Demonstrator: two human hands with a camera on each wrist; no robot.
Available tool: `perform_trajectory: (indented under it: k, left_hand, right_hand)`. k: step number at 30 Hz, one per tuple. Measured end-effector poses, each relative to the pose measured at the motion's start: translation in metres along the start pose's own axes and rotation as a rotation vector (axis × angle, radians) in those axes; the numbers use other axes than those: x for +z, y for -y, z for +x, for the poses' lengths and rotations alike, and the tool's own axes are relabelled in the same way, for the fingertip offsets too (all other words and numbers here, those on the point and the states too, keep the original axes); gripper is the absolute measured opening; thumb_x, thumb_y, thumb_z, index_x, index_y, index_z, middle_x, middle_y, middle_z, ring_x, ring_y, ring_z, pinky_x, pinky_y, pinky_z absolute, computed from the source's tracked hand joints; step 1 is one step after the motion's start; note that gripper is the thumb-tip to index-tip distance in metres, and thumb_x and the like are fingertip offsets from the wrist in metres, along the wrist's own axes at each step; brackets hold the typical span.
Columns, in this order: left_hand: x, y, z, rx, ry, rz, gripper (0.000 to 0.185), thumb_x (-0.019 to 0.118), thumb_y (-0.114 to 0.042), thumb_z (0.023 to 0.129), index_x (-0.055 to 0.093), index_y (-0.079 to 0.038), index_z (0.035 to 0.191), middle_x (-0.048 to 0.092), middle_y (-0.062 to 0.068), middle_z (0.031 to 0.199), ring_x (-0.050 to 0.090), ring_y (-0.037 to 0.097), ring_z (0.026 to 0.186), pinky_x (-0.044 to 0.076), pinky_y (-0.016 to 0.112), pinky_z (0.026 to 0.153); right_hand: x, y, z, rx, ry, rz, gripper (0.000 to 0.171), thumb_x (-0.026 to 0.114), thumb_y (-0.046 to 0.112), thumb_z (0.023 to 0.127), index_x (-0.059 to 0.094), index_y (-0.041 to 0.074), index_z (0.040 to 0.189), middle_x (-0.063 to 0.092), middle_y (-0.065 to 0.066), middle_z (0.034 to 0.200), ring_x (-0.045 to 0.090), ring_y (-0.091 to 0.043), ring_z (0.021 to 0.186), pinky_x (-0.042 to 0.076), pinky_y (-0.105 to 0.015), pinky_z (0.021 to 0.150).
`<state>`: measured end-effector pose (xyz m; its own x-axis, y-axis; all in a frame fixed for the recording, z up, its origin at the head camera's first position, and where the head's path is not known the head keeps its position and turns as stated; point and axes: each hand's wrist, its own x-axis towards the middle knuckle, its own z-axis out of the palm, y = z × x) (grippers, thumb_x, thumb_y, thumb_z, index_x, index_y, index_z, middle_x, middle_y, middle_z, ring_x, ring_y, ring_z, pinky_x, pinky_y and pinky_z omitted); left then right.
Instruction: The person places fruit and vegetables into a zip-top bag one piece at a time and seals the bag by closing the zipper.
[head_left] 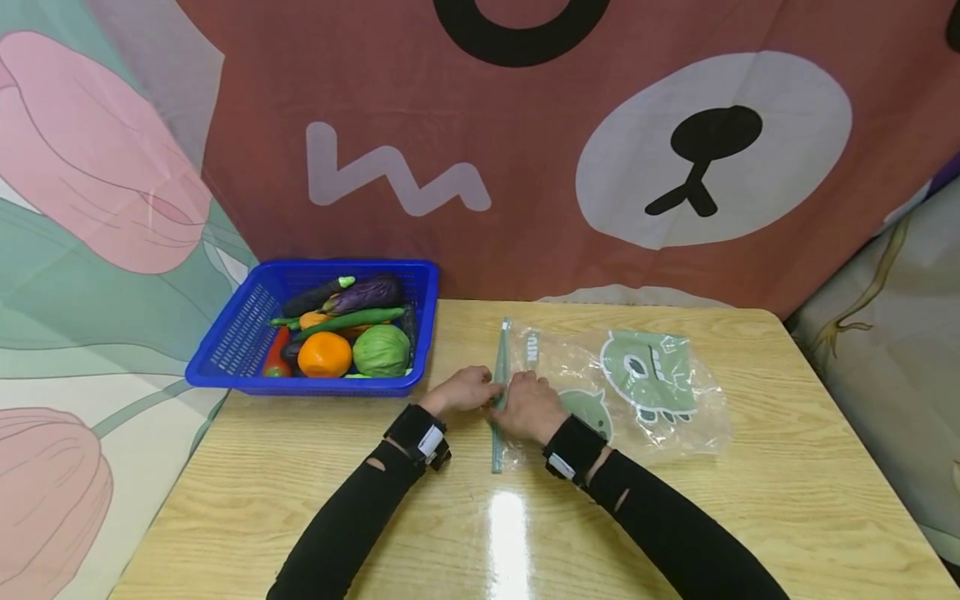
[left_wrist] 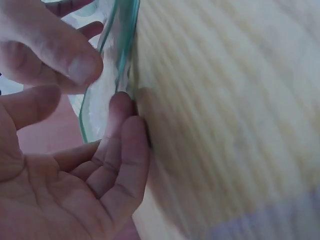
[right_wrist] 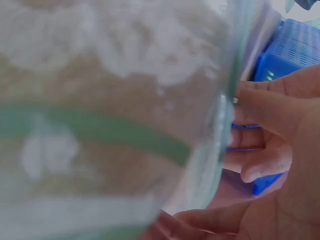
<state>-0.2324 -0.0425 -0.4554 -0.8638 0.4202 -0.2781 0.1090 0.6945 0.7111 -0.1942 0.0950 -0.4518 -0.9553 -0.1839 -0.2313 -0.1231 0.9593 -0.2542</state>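
Observation:
A clear zip bag (head_left: 585, 383) with green cartoon prints lies flat, its teal zip edge (head_left: 501, 354) turned to the left. In the left wrist view, the two teal lips (left_wrist: 125, 45) stand apart near the hands. My right hand (head_left: 534, 407) grips the bag by the zip edge, its thumb at the lip. From the other side, my left hand (head_left: 463, 390) reaches the same edge. Its fingertips (left_wrist: 131, 130) touch the lower lip, while its thumb stays apart from them.
At the back left of the wooden table (head_left: 420, 517) stands a blue basket (head_left: 225, 342). Inside lie an orange (head_left: 324, 355), a cabbage (head_left: 382, 350), an eggplant (head_left: 367, 293) and several other vegetables. Behind the table hangs a printed cloth (head_left: 525, 242).

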Motion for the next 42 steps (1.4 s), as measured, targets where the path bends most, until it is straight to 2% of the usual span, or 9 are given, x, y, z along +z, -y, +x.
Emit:
perform_trajectory:
  k: [5, 9, 14, 19, 23, 29, 33, 37, 42]
  left_hand:
    - [0.006, 0.001, 0.002, 0.0, -0.004, -0.067, 0.02, 0.058, -0.014, 0.091, 0.06, 0.005, 0.099, 0.064, 0.01, 0.079, 0.056, 0.016, 0.07, 0.045, 0.025, 0.065]
    - [0.009, 0.003, 0.003, 0.015, -0.028, -0.039, 0.013, 0.06, -0.013, 0.091, 0.059, 0.0, 0.088, 0.063, 0.007, 0.074, 0.055, 0.014, 0.067, 0.043, 0.023, 0.062]
    - [0.011, 0.004, 0.003, 0.021, -0.074, 0.032, 0.019, 0.065, -0.021, 0.088, 0.057, -0.005, 0.08, 0.057, 0.003, 0.077, 0.052, 0.017, 0.074, 0.042, 0.026, 0.066]
    - [0.01, 0.001, 0.0, -0.04, -0.097, -0.045, 0.024, 0.068, -0.022, 0.086, 0.052, -0.007, 0.076, 0.057, 0.004, 0.071, 0.054, 0.017, 0.066, 0.04, 0.024, 0.058]
    - [0.008, -0.002, -0.002, -0.039, -0.152, -0.092, 0.023, 0.067, -0.018, 0.086, 0.049, -0.007, 0.075, 0.057, 0.004, 0.063, 0.055, 0.016, 0.056, 0.04, 0.022, 0.051]
    - [-0.009, -0.015, -0.014, 0.032, -0.315, -0.049, 0.019, 0.065, -0.016, 0.082, 0.049, -0.01, 0.074, 0.05, -0.003, 0.06, 0.049, 0.014, 0.058, 0.038, 0.025, 0.053]
    - [-0.026, -0.028, -0.027, 0.063, -0.374, -0.098, 0.013, 0.061, -0.014, 0.083, 0.049, -0.01, 0.083, 0.053, -0.004, 0.056, 0.049, 0.012, 0.051, 0.035, 0.025, 0.047]
    - [-0.043, -0.042, -0.044, 0.112, -0.434, -0.137, 0.016, 0.061, -0.011, 0.083, 0.049, -0.008, 0.093, 0.051, -0.004, 0.056, 0.043, 0.01, 0.046, 0.031, 0.024, 0.044]
    - [-0.062, -0.058, -0.065, 0.158, -0.516, -0.156, 0.024, 0.06, -0.011, 0.081, 0.048, -0.01, 0.102, 0.048, -0.004, 0.056, 0.036, 0.011, 0.045, 0.033, 0.027, 0.053]
  right_hand:
    - [0.004, -0.002, 0.004, 0.027, -0.018, -0.011, 0.045, 0.063, 0.033, 0.085, 0.057, -0.008, 0.104, 0.05, -0.017, 0.092, 0.052, -0.033, 0.084, 0.047, -0.042, 0.068]
    - [0.003, -0.003, 0.006, 0.032, -0.026, 0.006, 0.033, 0.061, 0.022, 0.084, 0.057, -0.007, 0.1, 0.051, -0.018, 0.091, 0.054, -0.035, 0.084, 0.048, -0.044, 0.07]
    - [-0.001, -0.004, 0.003, 0.022, -0.055, 0.041, 0.03, 0.057, 0.018, 0.085, 0.055, -0.008, 0.1, 0.052, -0.018, 0.088, 0.058, -0.034, 0.08, 0.049, -0.042, 0.065]
    - [-0.016, -0.005, -0.004, -0.001, -0.099, 0.127, 0.032, 0.057, 0.018, 0.086, 0.055, -0.008, 0.104, 0.055, -0.017, 0.09, 0.058, -0.03, 0.074, 0.048, -0.039, 0.059]
    - [-0.035, -0.005, -0.013, -0.042, -0.166, 0.124, 0.027, 0.055, 0.013, 0.086, 0.054, -0.007, 0.103, 0.057, -0.016, 0.086, 0.06, -0.033, 0.072, 0.049, -0.041, 0.059]
    - [-0.068, -0.004, -0.029, -0.101, -0.269, 0.145, 0.015, 0.052, 0.012, 0.088, 0.05, -0.003, 0.092, 0.052, -0.012, 0.074, 0.058, -0.033, 0.067, 0.046, -0.043, 0.057]
    - [-0.093, -0.006, -0.04, -0.113, -0.312, 0.182, 0.012, 0.049, 0.014, 0.09, 0.046, 0.003, 0.085, 0.05, -0.01, 0.071, 0.053, -0.028, 0.061, 0.042, -0.039, 0.054]
    - [-0.116, -0.009, -0.05, -0.135, -0.377, 0.2, 0.012, 0.045, 0.014, 0.09, 0.044, 0.006, 0.08, 0.046, -0.008, 0.067, 0.049, -0.025, 0.06, 0.038, -0.036, 0.053]
    - [-0.139, -0.01, -0.065, -0.143, -0.424, 0.203, 0.013, 0.045, 0.015, 0.09, 0.043, 0.007, 0.08, 0.041, -0.006, 0.063, 0.044, -0.023, 0.058, 0.032, -0.033, 0.052]
